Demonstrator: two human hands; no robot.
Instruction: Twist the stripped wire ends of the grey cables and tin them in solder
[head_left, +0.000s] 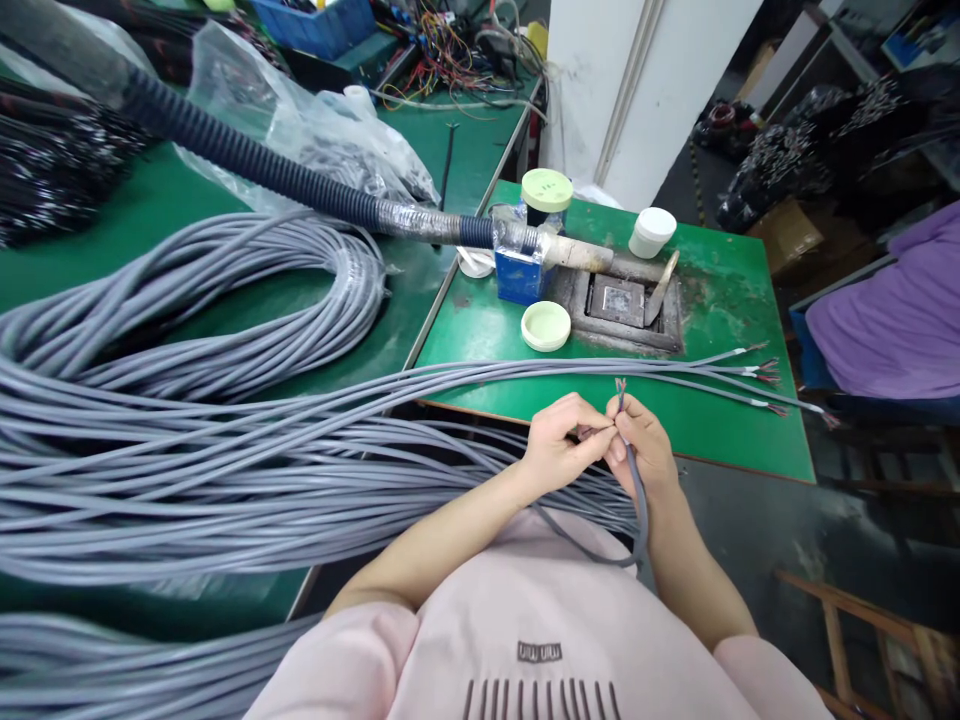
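Note:
In front of my chest, my left hand (pixel 566 440) and my right hand (pixel 646 445) meet at the stripped end of a grey cable (pixel 639 500). Thin coloured wires (pixel 621 388) stick up above the fingertips. My right hand is closed round the cable near its end. The fingers of my left hand are pinched together at the same spot, against the wires; exactly which strands they grip is hidden. From there the cable hangs down in a loop against my shirt. Just beyond, several grey cables (pixel 525 372) lie across the green table, their stripped ends (pixel 761 372) fanned out at the right.
Coiled grey cables (pixel 330 300) cover the left table. A ribbed hose (pixel 300 165) reaches over to a solder pot (pixel 619 300) with a scraper (pixel 661 290) on it. Nearby stand a blue box (pixel 520 278), a lid (pixel 546 326) and a white jar (pixel 652 232). A person in purple (pixel 892 310) is at right.

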